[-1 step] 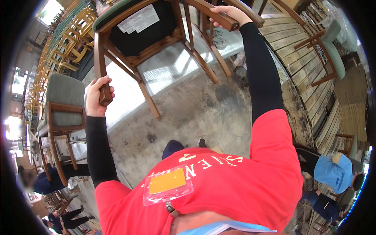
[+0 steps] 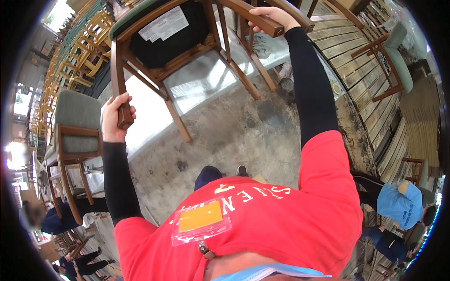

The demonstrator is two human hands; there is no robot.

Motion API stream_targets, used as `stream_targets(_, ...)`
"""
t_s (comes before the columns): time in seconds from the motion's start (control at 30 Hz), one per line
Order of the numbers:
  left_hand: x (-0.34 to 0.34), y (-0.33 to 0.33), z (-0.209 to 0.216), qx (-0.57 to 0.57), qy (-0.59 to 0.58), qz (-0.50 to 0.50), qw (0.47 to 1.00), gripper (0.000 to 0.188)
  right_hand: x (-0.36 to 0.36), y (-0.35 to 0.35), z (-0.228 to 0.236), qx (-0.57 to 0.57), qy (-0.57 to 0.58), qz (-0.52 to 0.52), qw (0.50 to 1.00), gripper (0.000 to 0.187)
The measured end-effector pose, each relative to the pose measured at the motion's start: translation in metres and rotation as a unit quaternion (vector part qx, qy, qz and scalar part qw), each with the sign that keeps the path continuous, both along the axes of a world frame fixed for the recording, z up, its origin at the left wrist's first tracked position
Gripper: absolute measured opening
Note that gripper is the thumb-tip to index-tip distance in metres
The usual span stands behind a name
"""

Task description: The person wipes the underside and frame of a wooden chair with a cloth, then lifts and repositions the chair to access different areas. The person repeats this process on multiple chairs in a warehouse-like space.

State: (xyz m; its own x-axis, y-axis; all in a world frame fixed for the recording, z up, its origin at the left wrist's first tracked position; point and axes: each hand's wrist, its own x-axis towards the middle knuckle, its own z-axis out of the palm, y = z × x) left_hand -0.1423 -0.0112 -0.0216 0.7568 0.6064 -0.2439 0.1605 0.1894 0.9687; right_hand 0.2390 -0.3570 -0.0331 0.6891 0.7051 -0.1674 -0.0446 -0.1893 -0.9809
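Observation:
A brown wooden chair is tipped in front of me, its black underside turned my way with a white label on it. My left hand is closed round the square lower end of a wooden leg at the chair's left. Farther off and to the right, my right hand grips the end of another wooden leg. Both arms are stretched out. More wooden legs stand close behind the chair, and I cannot tell which of them belong to it. The chair's far side is cut off by the upper edge.
A green-grey padded chair stands at the left. Slatted wooden boards run along the right, with another padded chair on them. Shiny sheeting lies under the tipped chair. Stacked chair frames fill the far left. People are at both sides.
The chair and both my hands have shifted very slightly to the left. My grip is the same.

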Motion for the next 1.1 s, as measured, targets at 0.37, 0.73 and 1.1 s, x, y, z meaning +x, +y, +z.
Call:
stream_targets(0.37,0.025,-0.029,0.003,-0.001,-0.005,0.026,1.0,0.023,0.026,-0.013,0.003,0.075,0.07,-0.039,0.994,0.046)
stream_targets(0.73,0.03,-0.033,0.004,0.065,0.054,0.078,0.993,0.039,0.006,-0.047,-0.181,0.101,0.173,-0.117,0.973,0.04)
stream_targets(1.1,0.016,-0.028,0.03,0.235,0.238,0.127,0.934,0.026,0.221,0.024,-0.375,-0.368,-0.358,0.008,0.858,0.062)
